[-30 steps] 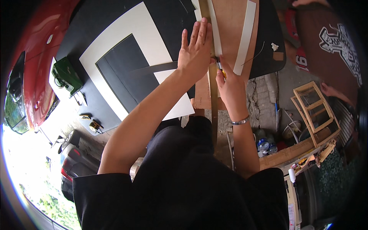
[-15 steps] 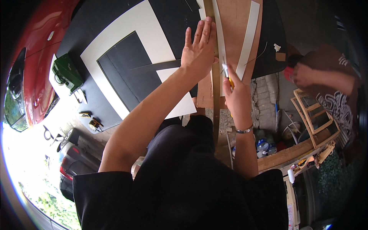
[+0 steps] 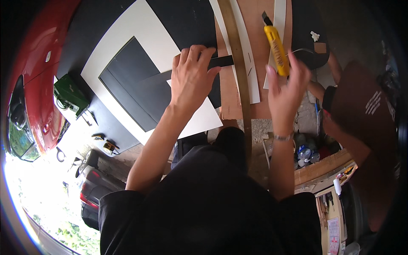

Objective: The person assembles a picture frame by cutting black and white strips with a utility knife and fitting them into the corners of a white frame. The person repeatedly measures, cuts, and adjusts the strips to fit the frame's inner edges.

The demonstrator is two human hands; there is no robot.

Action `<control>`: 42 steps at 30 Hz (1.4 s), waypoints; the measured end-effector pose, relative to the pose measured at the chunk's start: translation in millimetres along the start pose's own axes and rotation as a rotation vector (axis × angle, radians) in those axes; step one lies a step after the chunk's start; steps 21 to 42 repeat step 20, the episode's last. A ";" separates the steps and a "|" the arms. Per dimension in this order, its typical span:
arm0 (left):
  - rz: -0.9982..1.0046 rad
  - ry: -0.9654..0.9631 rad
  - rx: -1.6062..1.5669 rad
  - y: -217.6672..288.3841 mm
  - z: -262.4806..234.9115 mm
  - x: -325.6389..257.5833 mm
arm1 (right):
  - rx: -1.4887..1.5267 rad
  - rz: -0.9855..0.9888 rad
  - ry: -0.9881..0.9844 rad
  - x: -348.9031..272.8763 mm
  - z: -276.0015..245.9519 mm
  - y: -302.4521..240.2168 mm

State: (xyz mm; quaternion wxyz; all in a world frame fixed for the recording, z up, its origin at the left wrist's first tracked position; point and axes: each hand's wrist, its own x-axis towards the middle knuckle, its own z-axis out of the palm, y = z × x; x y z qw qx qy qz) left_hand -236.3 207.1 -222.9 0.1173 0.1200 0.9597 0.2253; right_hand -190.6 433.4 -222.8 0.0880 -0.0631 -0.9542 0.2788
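My left hand (image 3: 191,78) is above the white frame-shaped sheet (image 3: 159,29). Its fingers curl over a thin dark flat strip (image 3: 222,61), thumb and forefinger on either side of it. The strip runs across the white sheet's opening to a long brass-coloured straightedge (image 3: 236,42). In my right hand (image 3: 289,91), blurred by motion, the end of a yellow utility knife (image 3: 275,44) is gripped between thumb and fingers, its dark blade pointing up and away. Under the knife lies a reddish-brown board (image 3: 257,42) bearing white strips (image 3: 246,32).
A green box-like object (image 3: 70,93) and a tape measure (image 3: 110,147) sit at the black tabletop's (image 3: 102,121) left edge. Another person in a brown top (image 3: 363,106) leans in at right. Plastic bottles (image 3: 304,154) are below right; a red car (image 3: 40,80) is at far left.
My left hand has lifted off the straightedge and moved left and nearer, onto the dark strip. My right hand has raised the knife away to the right. The other person has leaned in closer.
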 end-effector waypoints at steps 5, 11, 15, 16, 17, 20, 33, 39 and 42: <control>0.019 -0.026 0.046 -5.6 0.9 -12.9 | 0.062 0.521 -0.206 -179.2 -26.3 -13.6; 0.025 -0.041 0.053 -4.6 -4.7 -9.8 | 0.181 0.774 -0.474 -224.8 -30.1 5.7; -0.023 -0.003 0.000 -5.6 -30.9 -15.4 | 0.151 0.691 -0.427 -202.1 -41.2 32.9; -0.031 0.017 -0.033 -3.1 -42.4 -18.7 | 0.113 0.629 -0.449 -198.7 -41.6 40.1; -0.048 0.042 -0.057 -2.7 -58.6 -25.0 | 0.084 0.559 -0.477 -190.8 -39.9 39.2; -0.263 0.043 -0.363 13.2 -109.4 -49.5 | 0.086 0.329 -0.216 -154.2 -58.2 5.9; -0.263 0.043 -0.363 13.2 -109.4 -49.5 | 0.086 0.329 -0.216 -154.2 -58.2 5.9; -0.263 0.043 -0.363 13.2 -109.4 -49.5 | 0.086 0.329 -0.216 -154.2 -58.2 5.9; -0.263 0.043 -0.363 13.2 -109.4 -49.5 | 0.086 0.329 -0.216 -154.2 -58.2 5.9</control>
